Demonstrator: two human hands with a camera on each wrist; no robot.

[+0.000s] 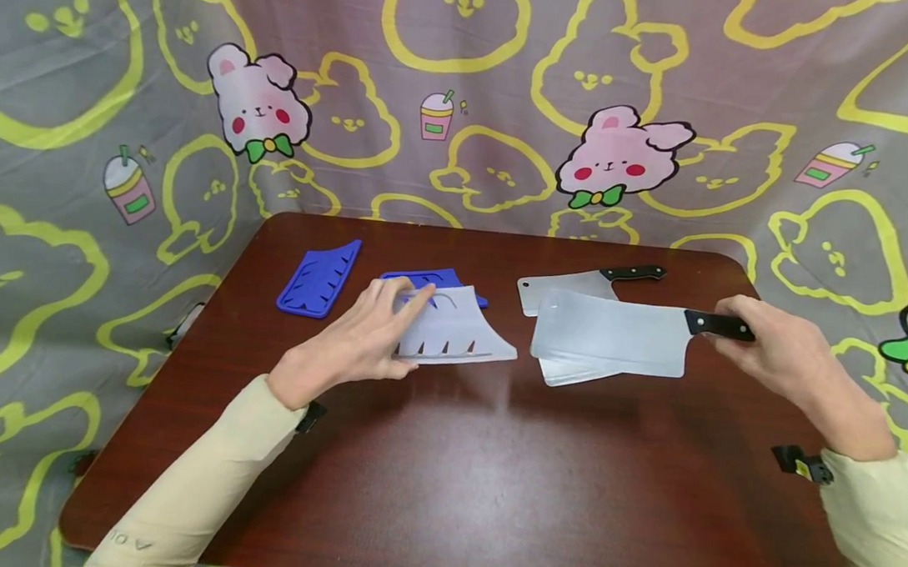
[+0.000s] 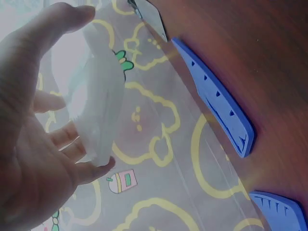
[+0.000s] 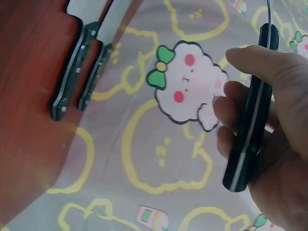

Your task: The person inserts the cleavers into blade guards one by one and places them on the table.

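My left hand (image 1: 355,334) grips a white blade guard (image 1: 456,321) by its left end. The guard is held above the table, with small triangular slots along its lower edge. In the left wrist view the same guard (image 2: 98,106) looks pale and washed out between thumb and fingers. My right hand (image 1: 782,349) holds a cleaver (image 1: 617,335) by its black riveted handle (image 3: 250,120), its broad blade pointing left toward the guard but apart from it. Partly hidden behind that blade, a second cleaver blade (image 1: 571,373) shows below it.
Another cleaver (image 1: 566,286) with a black handle lies at the table's back right. In the right wrist view two handles lie side by side. Two blue blade guards (image 1: 319,279) (image 1: 454,277) lie at the back left. A patterned curtain (image 1: 498,93) surrounds the brown table (image 1: 484,501).
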